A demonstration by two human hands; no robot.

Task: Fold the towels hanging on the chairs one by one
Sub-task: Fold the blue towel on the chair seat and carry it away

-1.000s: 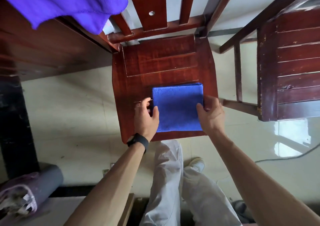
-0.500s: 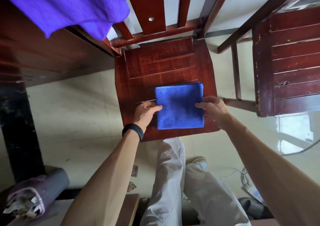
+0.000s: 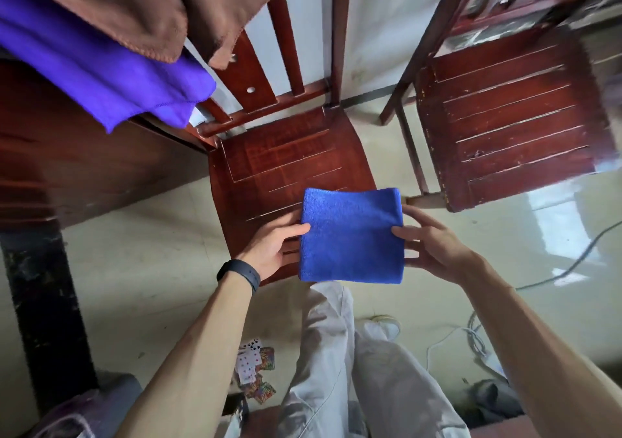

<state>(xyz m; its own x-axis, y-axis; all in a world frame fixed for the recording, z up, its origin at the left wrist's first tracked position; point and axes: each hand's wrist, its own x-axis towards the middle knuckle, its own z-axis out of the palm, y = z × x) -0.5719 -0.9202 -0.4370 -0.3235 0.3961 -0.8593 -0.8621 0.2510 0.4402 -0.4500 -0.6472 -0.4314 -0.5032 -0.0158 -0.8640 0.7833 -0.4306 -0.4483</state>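
Standing nearest in pale trousers and a white shoe, beside playing cards scattered on the floor just to the left and white cables trailing on the right

Pinching the left edge of the folded blue towel with the left hand, thumb lying on top and fingers tucked underneath, and wearing a black wristband on that wrist

Pinching the right edge with the right hand, thumb pressing on top and the other fingers spreading loosely past the edge

Holding the towel as a neat square over the near edge of the middle chair seat, with its near part overhanging the floor; not showing clearly whether it is touching the wood

Facing, farther off on the right, a second slatted chair seat set apart from the first

Looking, at the far left, at a purple towel hanging beside the backrest slats, and a brown towel draping partly over it
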